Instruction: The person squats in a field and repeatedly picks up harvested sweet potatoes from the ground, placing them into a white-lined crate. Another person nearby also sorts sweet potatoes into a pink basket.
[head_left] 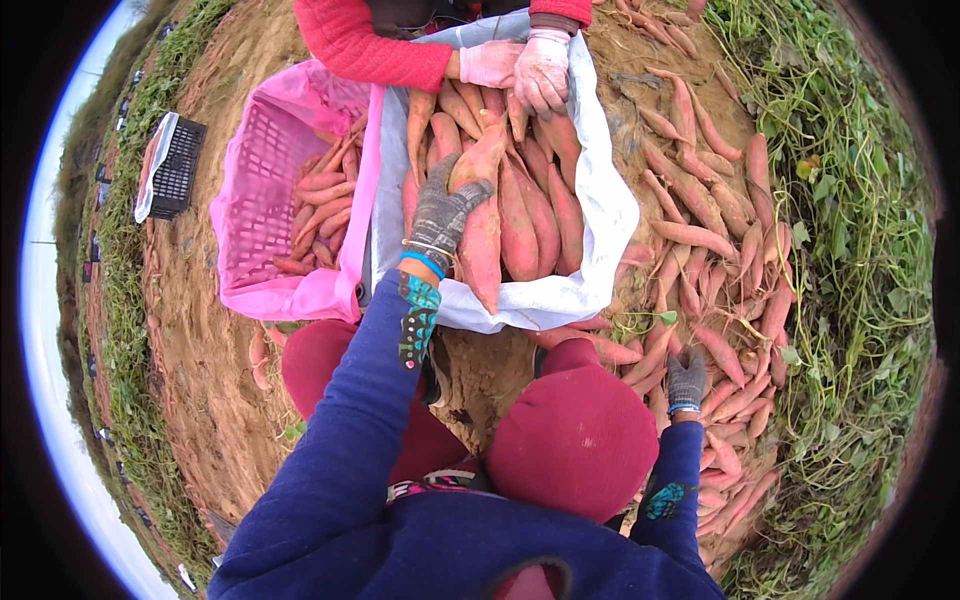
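My left hand [445,212], in a grey work glove, is closed on a large sweet potato [482,225]. That sweet potato lies lengthwise over others in a crate lined with white cloth [608,200]. Several big sweet potatoes [538,215] stand packed beside it. Off to the right, my right hand [687,382], also gloved, reaches down into a heap of loose sweet potatoes [720,350] on the ground. Its fingertips are among them, and I cannot see whether they grip one. Across the crate, a co-worker's pale pink gloved hands [525,70] rest on its far end.
A pink-lined crate [245,200] holding smaller sweet potatoes [325,205] adjoins the white-lined one on the left. Farther left, a black crate [178,168] sits on bare soil [185,330]. Green vines [850,220] border the heap on the right.
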